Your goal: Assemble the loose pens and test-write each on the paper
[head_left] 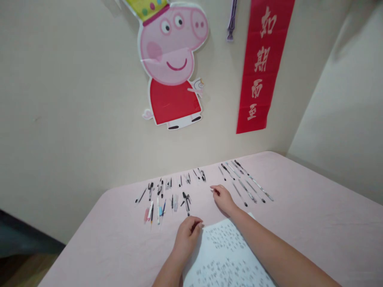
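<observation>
My left hand (189,234) lies at the upper left corner of a handwritten sheet of paper (227,263), fingers curled and thumb tip against them. Whether it holds anything is hidden. Beyond the sheet, my right hand (223,199) is over the table with the index finger stretched to the left and the others loosely bent; I see nothing in it. To its right, several assembled pens (250,179) lie in slanted rows. To its left lie small groups of pen parts: a black group (186,201) nearest my left hand, and a coloured group (158,211) with pink and blue pieces.
A pink cloth (314,227) covers the table, which meets the wall at the back. More black and clear pen parts (161,187) lie along the far left. A cartoon pig cutout (176,99) and a red banner (260,71) hang on the wall.
</observation>
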A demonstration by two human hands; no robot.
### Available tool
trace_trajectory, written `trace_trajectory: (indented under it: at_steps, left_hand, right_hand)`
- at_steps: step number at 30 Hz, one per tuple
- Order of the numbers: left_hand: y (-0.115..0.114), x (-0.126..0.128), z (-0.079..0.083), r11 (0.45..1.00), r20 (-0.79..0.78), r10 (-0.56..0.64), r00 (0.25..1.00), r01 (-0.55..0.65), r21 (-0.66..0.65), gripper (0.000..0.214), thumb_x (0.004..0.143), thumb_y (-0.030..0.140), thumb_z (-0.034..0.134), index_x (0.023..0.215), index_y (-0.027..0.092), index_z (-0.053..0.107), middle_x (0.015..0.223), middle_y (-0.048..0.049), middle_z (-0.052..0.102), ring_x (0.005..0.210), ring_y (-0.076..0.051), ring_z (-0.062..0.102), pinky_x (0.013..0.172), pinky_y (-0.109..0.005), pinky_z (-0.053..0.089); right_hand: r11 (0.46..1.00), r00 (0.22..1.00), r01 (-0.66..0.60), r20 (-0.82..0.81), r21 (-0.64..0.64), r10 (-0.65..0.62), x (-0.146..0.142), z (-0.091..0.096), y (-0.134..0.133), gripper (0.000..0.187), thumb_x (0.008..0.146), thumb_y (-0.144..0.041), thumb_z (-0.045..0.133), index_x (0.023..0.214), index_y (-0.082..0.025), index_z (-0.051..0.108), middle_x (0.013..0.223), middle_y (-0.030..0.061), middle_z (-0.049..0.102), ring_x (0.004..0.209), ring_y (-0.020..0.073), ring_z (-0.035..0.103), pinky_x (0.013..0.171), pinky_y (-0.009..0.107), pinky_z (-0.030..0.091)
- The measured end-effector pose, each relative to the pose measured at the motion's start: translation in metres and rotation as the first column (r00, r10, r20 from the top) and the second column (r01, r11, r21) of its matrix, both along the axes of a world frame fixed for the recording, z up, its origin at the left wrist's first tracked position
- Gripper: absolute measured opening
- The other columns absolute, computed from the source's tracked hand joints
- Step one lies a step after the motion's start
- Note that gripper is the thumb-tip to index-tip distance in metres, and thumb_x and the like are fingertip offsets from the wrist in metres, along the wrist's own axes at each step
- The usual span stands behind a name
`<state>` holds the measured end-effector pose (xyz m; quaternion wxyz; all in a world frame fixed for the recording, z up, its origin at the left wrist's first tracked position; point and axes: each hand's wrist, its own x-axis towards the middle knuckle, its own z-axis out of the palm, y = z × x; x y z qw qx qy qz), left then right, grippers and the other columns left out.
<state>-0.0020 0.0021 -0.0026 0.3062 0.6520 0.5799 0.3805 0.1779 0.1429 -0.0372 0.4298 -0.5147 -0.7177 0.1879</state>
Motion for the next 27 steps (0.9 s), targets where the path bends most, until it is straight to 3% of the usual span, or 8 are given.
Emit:
trace_trajectory:
  at_steps: [5,11,20,27]
  left_hand:
    - [0.000,0.001,0.002,1.000,-0.015,0.003,1.000,-0.003,-0.014,0.019,0.081,0.027,0.049,0.083,0.018,0.065,0.082,-0.0061,0.066,0.079,-0.019,0.059,0.072,-0.029,0.043]
    - [-0.001,0.002,0.003,1.000,-0.024,0.004,1.000,-0.005,-0.021,0.019,0.081,0.025,0.048,0.083,0.018,0.065,0.082,-0.0060,0.065,0.078,-0.018,0.058,0.071,-0.029,0.043]
    - [-0.002,0.002,0.003,1.000,-0.032,0.012,0.999,-0.013,-0.024,0.017,0.081,0.024,0.049,0.082,0.019,0.065,0.082,-0.0059,0.065,0.078,-0.019,0.058,0.071,-0.029,0.042]
    - [-0.003,0.002,0.003,0.999,-0.036,0.007,0.999,-0.008,-0.034,0.017,0.081,0.023,0.049,0.082,0.019,0.065,0.081,-0.0052,0.064,0.076,-0.018,0.057,0.069,-0.028,0.041]
  right_hand:
    - [0.998,1.000,-0.017,0.025,0.063,0.015,-0.017,-0.001,0.036,0.042,0.072,-0.003,0.043,0.104,-0.017,0.067,0.096,0.0077,0.062,0.089,0.0182,0.059,0.085,0.032,0.048]
    - [0.997,0.989,-0.014,0.150,0.081,0.002,-0.033,0.002,0.069,0.047,0.078,-0.008,0.047,0.122,-0.016,0.058,0.126,0.0127,0.053,0.119,0.0240,0.045,0.104,0.041,0.033]
    - [0.992,0.910,-0.130,0.397,-0.002,0.120,-0.046,0.009,0.089,0.046,0.086,-0.014,0.042,0.131,-0.011,0.050,0.145,0.0147,0.037,0.133,0.0247,0.032,0.111,0.038,0.021]
    - [0.987,0.868,-0.154,0.470,-0.049,0.159,-0.048,0.014,0.097,0.045,0.087,-0.015,0.042,0.130,-0.016,0.051,0.145,0.0107,0.038,0.132,0.0231,0.035,0.110,0.039,0.022]
